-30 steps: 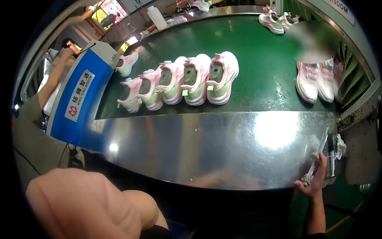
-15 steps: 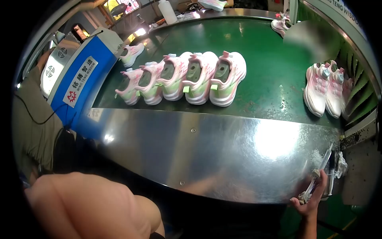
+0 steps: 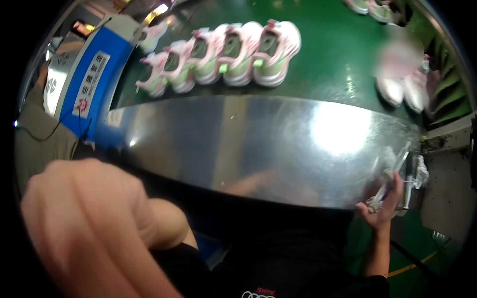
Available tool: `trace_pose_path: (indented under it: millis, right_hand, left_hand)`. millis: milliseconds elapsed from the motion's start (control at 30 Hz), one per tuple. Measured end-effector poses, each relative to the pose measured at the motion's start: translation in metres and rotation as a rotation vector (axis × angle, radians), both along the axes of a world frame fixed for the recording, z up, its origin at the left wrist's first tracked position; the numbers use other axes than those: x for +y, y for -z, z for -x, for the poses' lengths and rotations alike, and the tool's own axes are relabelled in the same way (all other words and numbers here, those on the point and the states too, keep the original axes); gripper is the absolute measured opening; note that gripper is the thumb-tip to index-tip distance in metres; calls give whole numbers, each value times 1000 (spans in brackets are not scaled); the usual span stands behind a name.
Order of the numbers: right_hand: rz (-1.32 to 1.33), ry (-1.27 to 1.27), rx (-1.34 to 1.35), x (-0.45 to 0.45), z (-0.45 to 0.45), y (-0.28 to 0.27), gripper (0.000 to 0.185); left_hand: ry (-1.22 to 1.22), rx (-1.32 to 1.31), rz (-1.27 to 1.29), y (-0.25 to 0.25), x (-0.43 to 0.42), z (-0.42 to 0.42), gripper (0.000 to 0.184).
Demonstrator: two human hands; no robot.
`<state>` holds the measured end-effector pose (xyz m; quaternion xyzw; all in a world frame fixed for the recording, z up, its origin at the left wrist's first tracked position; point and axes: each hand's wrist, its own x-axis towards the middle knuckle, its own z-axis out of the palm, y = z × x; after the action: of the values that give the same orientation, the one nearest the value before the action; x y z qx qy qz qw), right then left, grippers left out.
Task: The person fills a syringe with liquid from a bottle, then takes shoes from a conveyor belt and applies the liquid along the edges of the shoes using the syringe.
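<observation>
My left hand (image 3: 84, 198) looms large and blurred at the lower left, close to the camera. Its back faces me, and its fingers are hidden. At the right end of the metal ledge, my right hand (image 3: 382, 203) has its thumb spread from its raised fingers. A clear syringe (image 3: 401, 156) lies by its fingertips, and a crumpled whitish lump (image 3: 373, 202) sits between thumb and fingers. I cannot tell whether the hand touches them. Another slim syringe-like tool (image 3: 408, 181) and a crumpled white tissue (image 3: 421, 174) lie just right of the fingers.
Several pink-and-white sneakers (image 3: 276, 59) stand in a row on the green belt (image 3: 328, 59). More sneakers (image 3: 416, 92) are at the right, partly blurred. A shiny metal ledge (image 3: 268, 149) runs along the front. At left stands a blue-sided machine (image 3: 82, 74), with a person's sleeve (image 3: 42, 144) beside it.
The view has tipped downward, so the belt and sneakers sit higher and my dark shirt shows. My left hand appears higher and further left. My right hand stays by the syringe.
</observation>
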<state>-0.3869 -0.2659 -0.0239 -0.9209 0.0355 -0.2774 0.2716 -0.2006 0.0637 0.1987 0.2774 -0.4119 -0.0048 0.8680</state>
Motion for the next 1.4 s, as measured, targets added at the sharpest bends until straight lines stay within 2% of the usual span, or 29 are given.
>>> trace_pose_path:
  millis: [100, 133, 167, 200, 233, 267, 333, 367, 400, 433, 467, 500, 533, 600, 700, 800, 867, 933, 967, 1033, 1100, 1133, 1167, 1200, 1267, 1300, 1333, 1367, 1400]
  right_hand:
    - [-48, -23, -38, 0, 1, 0, 103]
    - [-23, -18, -40, -2, 0, 0, 103]
    - [0, -13, -41, -4, -2, -1, 102]
    - [-15, -27, -41, -4, -1, -2, 101]
    - [-24, -40, -45, -4, -2, -3, 101]
    - [-34, -46, -44, -5, -4, -5, 100]
    - [52, -73, -110, -7, -7, -8, 95]
    - [42, -54, -73, -5, -8, -12, 90]
    - [74, -25, -205, -3, -8, -16, 90]
    - [-3, -48, -56, -2, -5, -11, 90]
    - [123, -14, -199, 1, -9, -2, 93]
    - [97, 17, -97, 0, -8, -2, 99]
    - [69, 46, -62, 1, -9, 3, 102]
    - [38, 71, -62, -5, -5, 8, 106]
    - [47, 83, -65, -5, -3, 4, 105]
    - [49, 61, 39, -3, -1, 1, 100]
    - [49, -20, -313, -13, -11, 24, 91]
    - [15, -7, -120, -19, -7, 14, 81]
    - [78, 6, -46, -24, 0, 18, 81]
    - [18, 38, -113, -24, -4, 2, 88]
    - [-4, 21, -72, -24, -3, -1, 91]
    - [-8, 11, -67, -23, -2, -5, 92]
    - [-4, 2, -57, -23, -3, -7, 92]
    - [-20, -9, -56, -24, -5, -9, 93]
    - [-54, -26, -53, -21, 1, -15, 93]
    - [-74, -44, -15, -23, 0, -15, 95]
    - [-117, -61, 2, -24, 2, -18, 95]
    - [-156, -77, 18, -24, 5, -24, 95]
    - [-191, -97, 32, -26, 9, -27, 96]
  left_hand:
    - [-46, 128, -52, 10, -1, -12, 11]
    - [-104, 156, -183, 22, 3, -25, 11]
    - [-175, -7, -443, 43, 10, -51, 19]
    - [-202, -25, -633, 65, 1, -67, 19]
    - [-287, 92, -709, 92, -16, -81, 22]
    - [-259, 160, -751, 124, -25, -98, 38]
    - [-567, 120, -1026, 179, -48, -125, 55]
    - [-561, 72, -1063, 196, -50, -142, 55]
    - [-521, 9, -1069, 224, -67, -165, 55]
    - [-511, 4, -1105, 226, -81, -173, 53]
    - [-589, 17, -1152, 253, -78, -203, 53]
    - [-726, -99, -1357, 255, -88, -218, 53]
    - [-634, -62, -1214, 272, -89, -242, 64]
    - [-775, 32, -1234, 238, -124, -211, 64]
    - [-710, 55, -1229, 215, -152, -205, 67]
    - [-393, 214, -1197, 222, -133, -233, 54]
    - [-157, 368, -1283, 227, -90, -266, 45]
    - [-214, 404, -1263, 193, -51, -226, 40]
    - [-276, 306, -1266, 187, -31, -197, 47]
    - [-417, 115, -1268, 178, 6, -137, 64]
    - [-345, 8, -1212, 159, -16, -49, 95]
    - [-449, -144, -1320, 167, -7, -27, 98]
    - [-593, -445, -1456, 190, 13, -15, 101]
    - [-566, -624, -1527, 183, 4, 6, 101]
    - [-176, 170, -1199, 181, 0, 31, 100]
    - [-42, 382, -951, 180, -5, 18, 92]
    - [-75, 558, -920, 171, -11, 4, 81]
    - [-63, 445, -878, 180, -7, -26, 69]
    - [-163, 426, -953, 176, -20, -47, 63]
